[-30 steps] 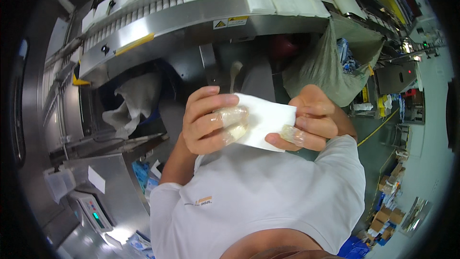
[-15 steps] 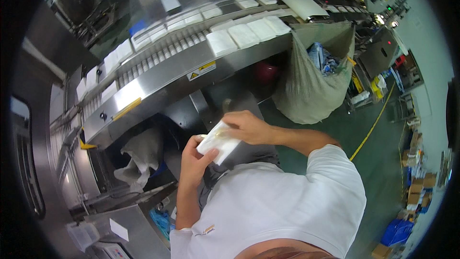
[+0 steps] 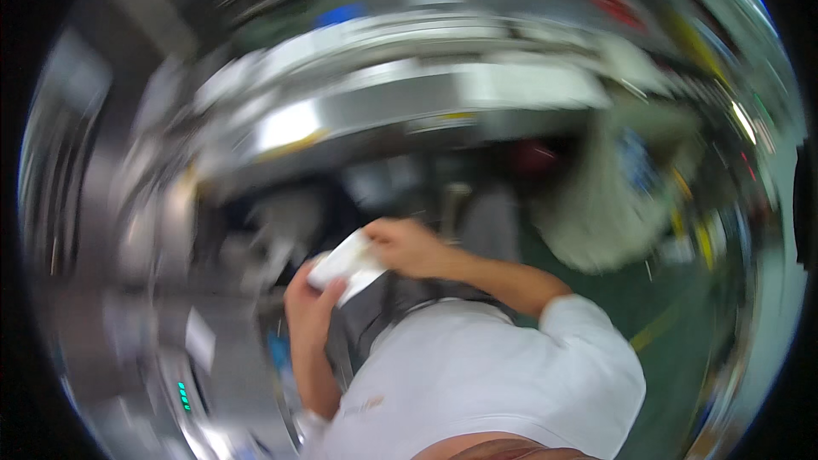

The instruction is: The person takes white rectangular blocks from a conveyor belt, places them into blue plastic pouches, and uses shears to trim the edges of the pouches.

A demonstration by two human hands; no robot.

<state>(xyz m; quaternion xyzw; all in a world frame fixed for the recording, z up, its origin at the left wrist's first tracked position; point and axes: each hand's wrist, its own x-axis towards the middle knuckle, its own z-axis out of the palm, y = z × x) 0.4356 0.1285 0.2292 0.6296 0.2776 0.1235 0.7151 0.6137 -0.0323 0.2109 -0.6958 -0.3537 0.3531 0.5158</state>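
Observation:
A flat white packet (image 3: 346,269) is held in front of my body, tilted, between my two hands. My left hand (image 3: 310,305) grips its near left side, with the thumb lying over the top. At the far right end, the fingers of my right hand (image 3: 407,247) are closed on the packet's edge and partly cover its face. A small yellowish patch shows near the right fingers; blur hides what it is.
Beyond my hands runs a metal conveyor (image 3: 358,111) bearing white packets (image 3: 532,85). A large beige sack (image 3: 588,213) with blue scraps hangs at the right. Whitish bagging (image 3: 294,221) lies below the conveyor. At lower left, a metal surface (image 3: 234,349) stands beside a green-lit display (image 3: 183,396).
My view has swung left, smearing the surroundings and bringing the lit display into sight. Both hands still hold the white packet, now lower and further left in the picture.

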